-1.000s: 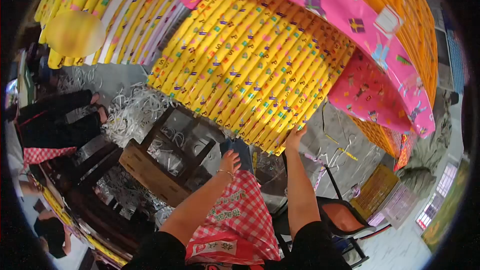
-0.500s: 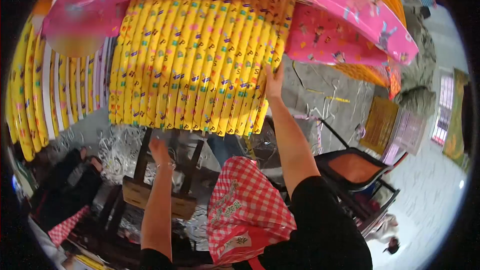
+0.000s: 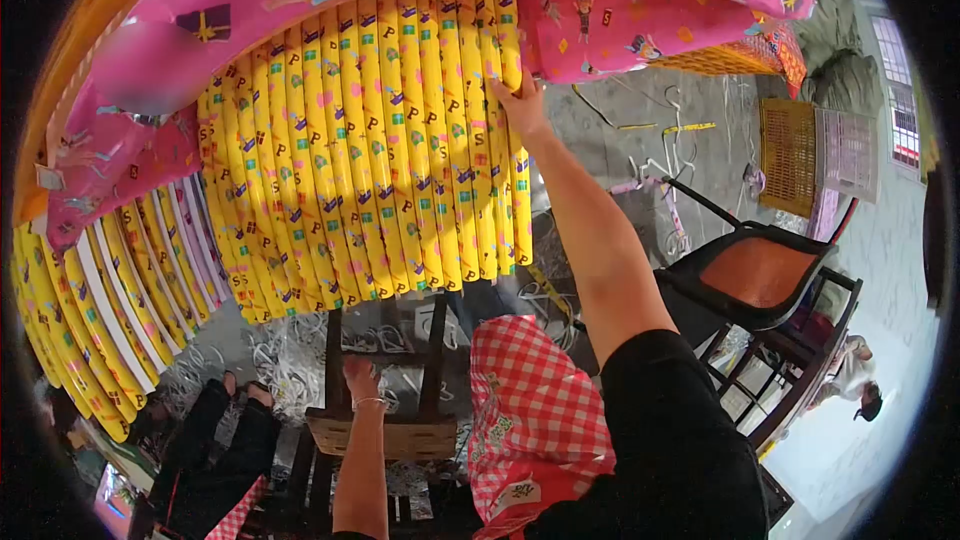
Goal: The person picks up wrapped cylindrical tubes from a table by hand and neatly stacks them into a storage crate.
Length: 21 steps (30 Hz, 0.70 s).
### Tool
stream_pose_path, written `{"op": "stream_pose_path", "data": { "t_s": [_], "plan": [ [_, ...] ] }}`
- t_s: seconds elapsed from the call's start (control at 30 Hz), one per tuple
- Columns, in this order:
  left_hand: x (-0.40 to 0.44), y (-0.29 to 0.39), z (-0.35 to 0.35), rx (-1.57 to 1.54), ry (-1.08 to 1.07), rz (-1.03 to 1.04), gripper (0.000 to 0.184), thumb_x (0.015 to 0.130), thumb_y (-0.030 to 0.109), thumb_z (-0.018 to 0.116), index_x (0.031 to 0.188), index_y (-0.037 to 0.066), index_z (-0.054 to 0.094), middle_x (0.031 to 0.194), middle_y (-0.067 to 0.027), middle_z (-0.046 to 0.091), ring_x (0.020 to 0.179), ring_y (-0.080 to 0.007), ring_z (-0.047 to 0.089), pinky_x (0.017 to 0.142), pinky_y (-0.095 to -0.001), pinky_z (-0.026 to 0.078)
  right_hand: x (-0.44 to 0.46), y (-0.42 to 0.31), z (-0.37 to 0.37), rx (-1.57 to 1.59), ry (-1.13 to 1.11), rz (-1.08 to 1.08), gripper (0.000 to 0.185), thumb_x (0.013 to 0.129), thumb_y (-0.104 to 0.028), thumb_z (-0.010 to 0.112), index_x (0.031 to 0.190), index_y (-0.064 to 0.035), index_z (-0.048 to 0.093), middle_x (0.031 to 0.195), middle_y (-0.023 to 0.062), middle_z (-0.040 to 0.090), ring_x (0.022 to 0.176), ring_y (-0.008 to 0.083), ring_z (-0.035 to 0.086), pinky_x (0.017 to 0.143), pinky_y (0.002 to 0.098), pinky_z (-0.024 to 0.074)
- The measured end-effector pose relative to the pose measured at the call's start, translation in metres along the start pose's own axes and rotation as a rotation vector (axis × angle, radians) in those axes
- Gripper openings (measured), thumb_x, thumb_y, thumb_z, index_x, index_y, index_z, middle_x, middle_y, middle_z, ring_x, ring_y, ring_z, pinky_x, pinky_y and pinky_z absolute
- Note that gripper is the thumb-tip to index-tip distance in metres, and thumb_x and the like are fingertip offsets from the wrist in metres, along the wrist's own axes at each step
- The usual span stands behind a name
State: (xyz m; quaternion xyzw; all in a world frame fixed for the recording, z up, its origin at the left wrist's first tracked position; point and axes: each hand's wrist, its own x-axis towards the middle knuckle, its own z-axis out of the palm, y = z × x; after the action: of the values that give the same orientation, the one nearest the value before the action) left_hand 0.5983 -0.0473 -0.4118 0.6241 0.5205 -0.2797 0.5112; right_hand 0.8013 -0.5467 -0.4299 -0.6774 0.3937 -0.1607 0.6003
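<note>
A row of long yellow tubes point(image 3: 350, 160), printed with letters and small gift pictures, lies side by side in front of me. My right hand point(image 3: 522, 105) rests against the right edge of the row, thumb and fingers spread apart. Lower down, beneath the row's near ends and apart from them, my left hand point(image 3: 360, 375) hangs with its fingers curled in. Whatever it may hold is hidden. Pink sheeting point(image 3: 600, 20) with printed figures surrounds the far end of the tubes.
More yellow tubes point(image 3: 85, 315) stand to the left. Below the row is a dark stool with a wooden edge point(image 3: 380, 435). A chair with an orange seat point(image 3: 755, 270) and a yellow crate point(image 3: 787, 155) are on the right. Another person's dark-clothed legs point(image 3: 225, 455) show lower left; white scraps litter the floor.
The view has shifted, so the chair and stool sit further right. My right hand stays at the row's right edge, its fingers spread wider. My left hand is still below the row, now further from its ends.
</note>
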Motion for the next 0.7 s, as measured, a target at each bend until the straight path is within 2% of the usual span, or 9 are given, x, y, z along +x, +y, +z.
{"op": "stream_pose_path", "data": {
  "t_s": [0.1,0.17,0.23,0.37,0.43,0.5,0.57,0.63,0.7],
  "plan": [
    [-0.025,0.019,0.019,0.058,-0.049,-0.032,0.045,0.078,0.014,0.059,0.119,0.015,0.042,0.107,-0.0017,0.049,0.093,-0.0171,0.049,0.074,-0.0341,0.042,0.023,0.026,-0.017,-0.038,-0.248,-0.248,0.041,0.076,-0.017,0.064,0.111,-0.0056,0.048,0.092,0.0067,0.052,0.072,0.0143,0.055,0.049,0.0269,0.0531],
    [-0.020,0.003,0.012,-0.060,-0.073,0.006,0.045,0.077,0.013,0.059,0.119,0.014,0.043,0.106,-0.0031,0.050,0.093,-0.0172,0.049,0.075,-0.0339,0.042,0.001,-0.011,-0.005,0.335,-0.208,0.062,0.025,0.078,-0.013,0.063,0.100,-0.0049,0.053,0.079,0.0015,0.056,0.068,0.0107,0.053,0.051,0.0259,0.0505],
    [-0.036,0.002,-0.006,-0.160,-0.110,0.053,0.046,0.075,0.009,0.061,0.118,0.010,0.043,0.104,-0.0058,0.051,0.092,-0.0177,0.049,0.077,-0.0333,0.042,-0.003,-0.025,-0.007,0.220,-0.233,0.176,0.021,0.080,-0.015,0.060,0.098,-0.0045,0.056,0.085,0.0009,0.057,0.074,0.0132,0.054,0.060,0.0286,0.0487],
    [-0.062,-0.015,-0.057,-0.071,-0.038,0.251,0.047,0.073,0.009,0.061,0.116,0.002,0.044,0.105,-0.0108,0.053,0.096,-0.0202,0.051,0.082,-0.0324,0.042,0.033,0.036,-0.016,-0.858,0.000,-0.474,0.035,0.082,-0.021,0.055,0.111,-0.0023,0.048,0.091,0.0078,0.059,0.080,0.0212,0.057,0.065,0.0314,0.0472],
    [-0.122,0.007,-0.097,-0.215,0.061,0.377,0.047,0.073,0.010,0.061,0.116,0.001,0.044,0.107,-0.0117,0.053,0.097,-0.0211,0.051,0.083,-0.0323,0.042,0.015,0.010,-0.007,-0.881,-0.045,-0.531,0.046,0.083,-0.031,0.051,0.118,-0.0021,0.043,0.106,0.0145,0.051,0.092,0.0278,0.052,0.074,0.0368,0.0447],
    [-0.180,0.025,-0.135,0.132,0.255,0.419,0.042,0.075,0.014,0.061,0.112,0.001,0.048,0.106,-0.0133,0.056,0.096,-0.0219,0.054,0.083,-0.0312,0.043,-0.003,-0.004,0.011,-0.908,-0.108,-0.577,0.057,0.084,-0.040,0.047,0.125,-0.0019,0.038,0.120,0.0211,0.043,0.104,0.0344,0.047,0.082,0.0421,0.0422],
    [-0.194,-0.008,-0.176,-0.017,0.378,0.340,0.037,0.076,0.019,0.059,0.108,0.002,0.052,0.101,-0.0123,0.059,0.092,-0.0211,0.057,0.080,-0.0311,0.044,-0.033,-0.005,0.050,-1.308,-0.025,-0.415,0.056,0.082,-0.041,0.048,0.125,-0.0064,0.039,0.122,0.0169,0.043,0.103,0.0342,0.047,0.081,0.0444,0.0434],
    [-0.203,-0.056,-0.213,-0.155,0.468,0.305,0.035,0.077,0.020,0.058,0.107,0.002,0.053,0.098,-0.0128,0.060,0.089,-0.0218,0.058,0.077,-0.0324,0.045,-0.084,-0.024,0.084,-1.421,-0.140,-0.448,0.058,0.082,-0.044,0.048,0.125,-0.0065,0.038,0.124,0.0154,0.041,0.104,0.0324,0.047,0.080,0.0434,0.0442],
    [-0.231,-0.080,-0.242,-0.183,0.560,0.291,0.035,0.076,0.019,0.058,0.106,0.002,0.053,0.096,-0.0131,0.060,0.088,-0.0226,0.058,0.076,-0.0330,0.045,-0.166,-0.065,0.124,-1.303,-0.193,-0.386,0.050,0.079,-0.033,0.058,0.118,-0.0048,0.045,0.113,0.0161,0.048,0.098,0.0331,0.049,0.076,0.0426,0.0445]
  ]
}}
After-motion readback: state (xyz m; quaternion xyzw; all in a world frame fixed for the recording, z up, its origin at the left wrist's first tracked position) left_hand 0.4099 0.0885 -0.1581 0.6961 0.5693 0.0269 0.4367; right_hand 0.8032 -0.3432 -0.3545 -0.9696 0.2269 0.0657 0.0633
